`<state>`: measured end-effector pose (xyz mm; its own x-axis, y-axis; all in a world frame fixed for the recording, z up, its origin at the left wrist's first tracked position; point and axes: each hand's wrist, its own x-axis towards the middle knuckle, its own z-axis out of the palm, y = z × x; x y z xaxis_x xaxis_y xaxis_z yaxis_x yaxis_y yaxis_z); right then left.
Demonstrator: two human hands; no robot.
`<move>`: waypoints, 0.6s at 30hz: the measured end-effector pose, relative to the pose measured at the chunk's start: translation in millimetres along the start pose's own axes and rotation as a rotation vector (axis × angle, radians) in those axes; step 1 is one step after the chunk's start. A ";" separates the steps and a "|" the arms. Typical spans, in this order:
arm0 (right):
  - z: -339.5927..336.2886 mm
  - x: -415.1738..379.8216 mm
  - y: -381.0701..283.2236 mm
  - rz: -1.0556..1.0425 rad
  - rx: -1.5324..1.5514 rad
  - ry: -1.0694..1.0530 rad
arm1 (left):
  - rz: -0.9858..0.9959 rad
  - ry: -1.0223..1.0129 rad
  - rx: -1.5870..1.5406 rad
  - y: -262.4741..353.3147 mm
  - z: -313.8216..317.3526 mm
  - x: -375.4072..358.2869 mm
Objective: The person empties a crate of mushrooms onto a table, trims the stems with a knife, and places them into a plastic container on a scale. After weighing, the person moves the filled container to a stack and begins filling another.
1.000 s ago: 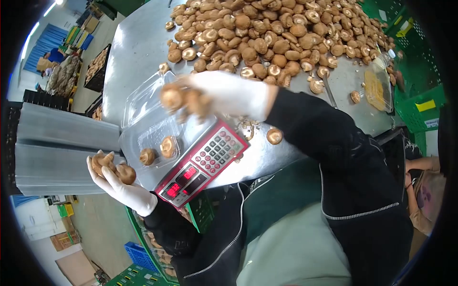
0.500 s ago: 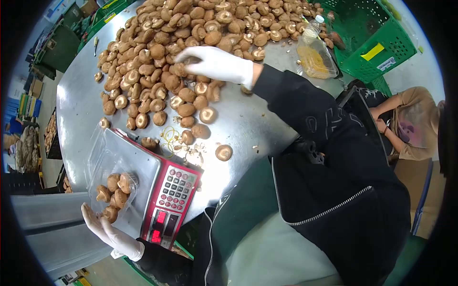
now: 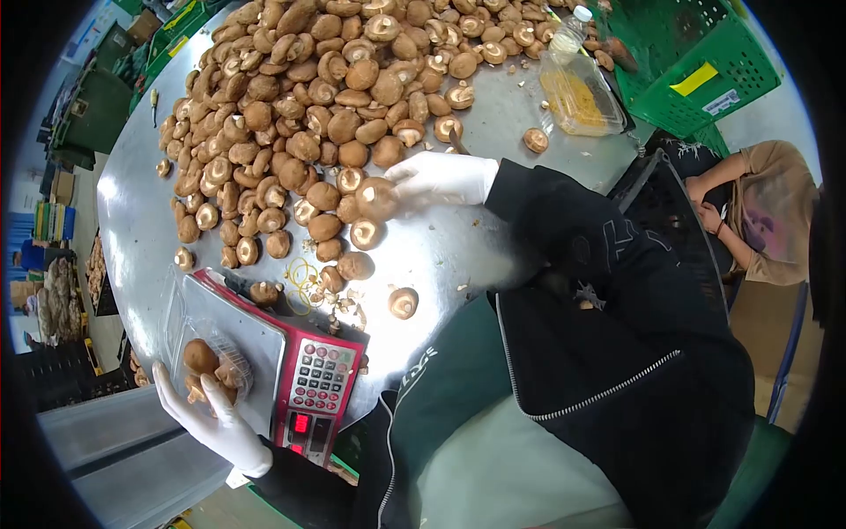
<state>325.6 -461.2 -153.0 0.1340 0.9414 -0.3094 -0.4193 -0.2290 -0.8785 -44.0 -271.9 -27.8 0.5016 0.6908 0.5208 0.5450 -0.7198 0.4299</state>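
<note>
My right hand (image 3: 441,181), white-gloved, has its fingers closed on a brown mushroom (image 3: 377,198), slightly blurred, at the near edge of a large mushroom pile (image 3: 300,115). At the lower left, my left hand (image 3: 216,432), also gloved, is open with thumb and fingers spread beside a few mushrooms (image 3: 201,355). These sit in a clear plastic tray (image 3: 181,309) on the pan of a red scale (image 3: 295,339). One finger overlaps the mushrooms in this view. The scale's red digits are lit, but too blurred to read.
Yellow rubber bands (image 3: 302,286) and stem scraps (image 3: 344,309) lie by the scale, with a single mushroom (image 3: 404,303) nearby. A clear box of yellow bands (image 3: 577,97) and a green crate (image 3: 705,79) are at the upper right. Another person (image 3: 758,212) sits at the right.
My right hand has drawn back from the pile toward me and now has a mushroom in it. My left hand has moved in closer over the tray's mushrooms. The whole view has shifted slightly.
</note>
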 end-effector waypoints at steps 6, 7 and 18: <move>-2.2 -3.9 27.2 0.056 0.527 -0.200 | 0.232 -0.266 -0.201 71.2 58.9 -34.1; -4.4 -7.1 26.6 0.082 0.530 -0.238 | 0.167 -0.342 -0.251 78.9 70.6 -44.3; -12.5 -6.7 -4.6 0.012 0.264 0.107 | -0.089 -0.484 -0.428 72.0 108.6 -80.7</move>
<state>337.8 -469.5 -151.5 0.2162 0.9043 -0.3682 -0.6390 -0.1541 -0.7536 27.7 -372.1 -118.9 0.7669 0.6301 0.1215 0.3329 -0.5526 0.7641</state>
